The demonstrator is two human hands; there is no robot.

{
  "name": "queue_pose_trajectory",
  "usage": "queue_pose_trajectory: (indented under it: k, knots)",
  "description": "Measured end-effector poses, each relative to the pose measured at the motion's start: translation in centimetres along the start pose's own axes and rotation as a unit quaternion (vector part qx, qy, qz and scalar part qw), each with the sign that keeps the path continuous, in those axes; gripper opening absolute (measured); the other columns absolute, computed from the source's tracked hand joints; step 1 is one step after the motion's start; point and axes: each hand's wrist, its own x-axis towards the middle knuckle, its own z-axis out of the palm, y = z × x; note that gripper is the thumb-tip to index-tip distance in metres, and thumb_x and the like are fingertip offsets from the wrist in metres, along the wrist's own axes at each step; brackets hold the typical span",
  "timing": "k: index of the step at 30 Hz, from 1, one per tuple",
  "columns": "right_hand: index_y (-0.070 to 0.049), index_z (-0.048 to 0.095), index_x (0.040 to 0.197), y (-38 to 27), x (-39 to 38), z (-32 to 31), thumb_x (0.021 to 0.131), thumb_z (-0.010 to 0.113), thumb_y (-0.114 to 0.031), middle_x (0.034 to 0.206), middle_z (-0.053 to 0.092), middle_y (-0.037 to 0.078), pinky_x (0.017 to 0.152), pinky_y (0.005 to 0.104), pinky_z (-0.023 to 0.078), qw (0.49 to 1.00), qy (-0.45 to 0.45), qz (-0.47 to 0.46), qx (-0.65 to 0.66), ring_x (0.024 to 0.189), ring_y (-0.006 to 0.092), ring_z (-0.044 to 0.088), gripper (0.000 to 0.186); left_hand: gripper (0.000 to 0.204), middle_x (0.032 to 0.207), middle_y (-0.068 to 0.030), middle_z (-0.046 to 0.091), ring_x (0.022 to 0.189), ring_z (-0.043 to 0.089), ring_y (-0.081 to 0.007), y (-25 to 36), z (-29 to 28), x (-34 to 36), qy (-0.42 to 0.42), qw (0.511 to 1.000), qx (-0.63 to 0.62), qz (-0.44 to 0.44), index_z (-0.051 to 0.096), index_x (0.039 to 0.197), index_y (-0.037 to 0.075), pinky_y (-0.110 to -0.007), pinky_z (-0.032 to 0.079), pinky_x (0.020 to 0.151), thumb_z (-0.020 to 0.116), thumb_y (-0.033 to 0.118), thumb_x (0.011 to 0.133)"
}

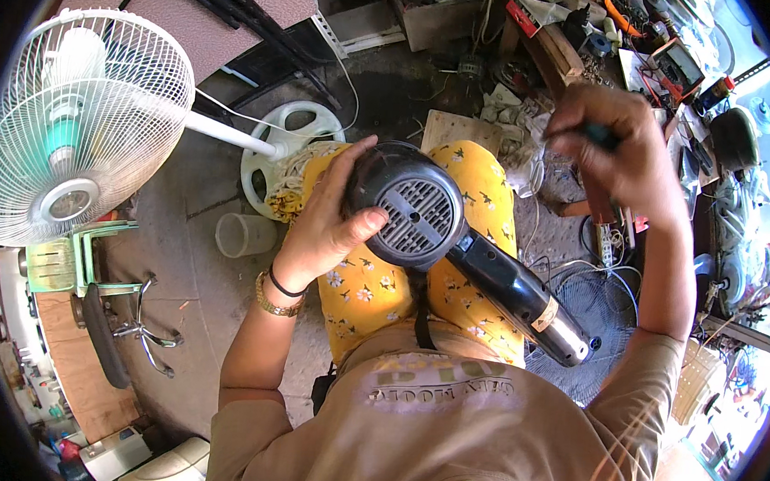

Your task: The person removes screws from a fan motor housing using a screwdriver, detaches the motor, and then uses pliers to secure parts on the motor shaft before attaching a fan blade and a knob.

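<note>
Fingers of the left hand (319,232) lie extended and fairly close together along the far left side of a hair dryer (415,214), with the thumb pressed on the rim of its grille (413,217), so the round housing is clasped between them. The dryer rests across the person's lap, its glossy black handle (514,288) slanting down to the right toward the shirt; the underside and whatever is beneath the housing are hidden. The grille is a grey disc of short slots with a dark hole at its centre. On the handle sits a small pale label (546,315), its print too tiny to read. Right of the knees, the right hand (624,145) is raised, fingers curled tightly around a dark green object (601,135), mostly covered and blurred; it may be a tool handle, though this view hardly settles it. Around the dryer spread yellow trousers (373,288) of soft cloth printed with daisies, and a tan shirt (478,440) bearing faded block lettering that appears upside down. To the left stand a translucent tub (246,235) and a white fan (87,134) with a wire cage and a spoked, ring-shaped base (249,179). A dark round mesh guard (610,316) lies partly behind the handle and right arm. Farther right, a jumble of tools and wires (678,69) bends into the dark fisheye rim.
</note>
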Motion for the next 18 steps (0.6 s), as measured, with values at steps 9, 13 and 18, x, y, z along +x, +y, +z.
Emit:
queue_pose_trajectory:
  k: [9,13,18]
  knots:
    - [0.0,0.066,0.084,-3.8,1.1,5.3,0.077,0.073,-0.006,0.078,0.065,0.01,0.067,0.0341,0.048,0.989,-0.067,-0.1,0.086,0.074,0.0252,0.063,0.011,0.099,0.134,-0.0261,0.044,0.127,0.041,-0.0382,-0.2,0.0,-0.2,0.014,0.999,0.027,0.03,0.037,0.139,-0.002,-0.044,0.028,0.108,0.06,0.069,0.074]
    - [-0.001,0.066,0.083,-4.0,1.4,6.8,0.076,0.072,-0.003,0.077,0.063,0.01,0.066,0.0353,0.047,0.989,-0.083,-0.09,0.083,0.073,0.0259,0.061,0.01,0.096,0.133,-0.0264,0.045,0.125,0.043,-0.0388,-0.3,-0.1,-0.3,0.013,0.998,0.042,0.038,0.037,0.138,-0.002,-0.044,0.03,0.107,0.061,0.067,0.075]
    - [-0.002,0.065,0.083,-4.4,1.7,7.5,0.074,0.072,-0.007,0.079,0.063,0.012,0.069,0.0398,0.048,0.992,-0.099,-0.064,0.043,0.078,0.031,0.062,0.013,0.095,0.132,-0.0267,0.046,0.124,0.043,-0.0392,-0.1,-0.1,-0.4,0.016,0.998,0.038,0.037,0.038,0.138,-0.001,-0.045,0.031,0.107,0.061,0.067,0.075]
